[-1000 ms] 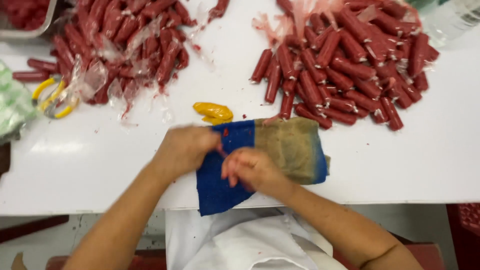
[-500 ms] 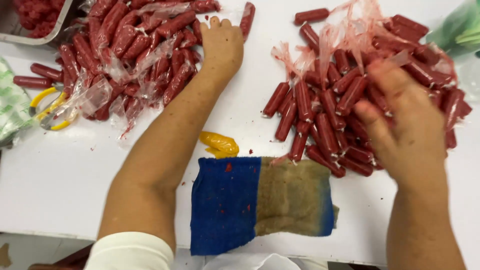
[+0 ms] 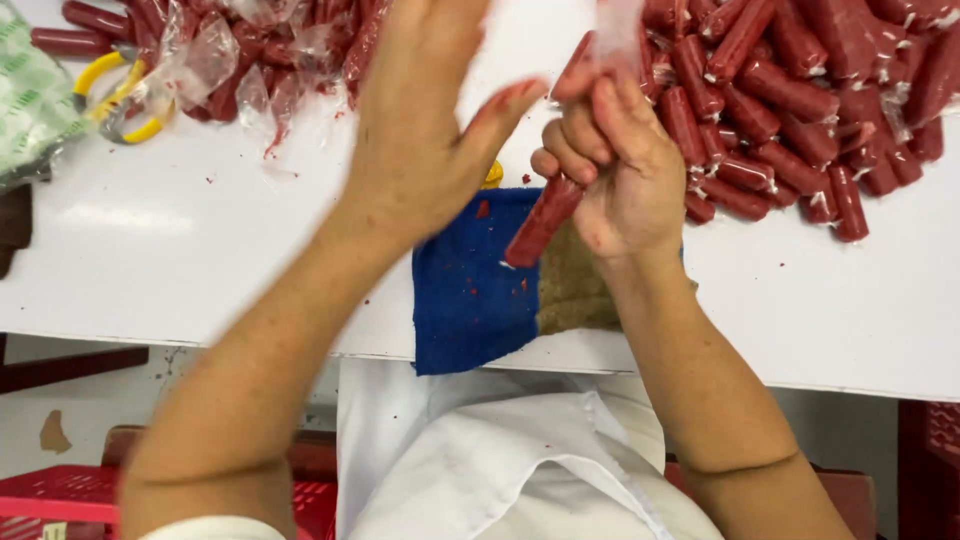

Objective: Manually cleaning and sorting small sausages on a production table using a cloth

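Note:
My right hand (image 3: 615, 165) grips a red sausage (image 3: 542, 222) that hangs down over a blue and tan cloth (image 3: 470, 290) at the white table's front edge. Its fingers also pinch a bit of clear wrapper (image 3: 618, 25) at the sausage's top end. My left hand (image 3: 425, 120) is raised beside it, fingers spread and blurred, holding nothing I can see. A heap of red sausages (image 3: 790, 120) lies to the right. Another heap mixed with clear wrappers (image 3: 270, 50) lies at the upper left.
Yellow-handled scissors (image 3: 115, 95) lie at the left by a green and white package (image 3: 35, 100). A small yellow object (image 3: 492, 175) peeks out behind my left hand. The white table (image 3: 200, 250) ends just before my white apron. Red crates (image 3: 60, 495) stand below.
Both hands came back from the two heaps to the middle above the cloth. My right hand now holds a sausage, and my left hand has risen beside it.

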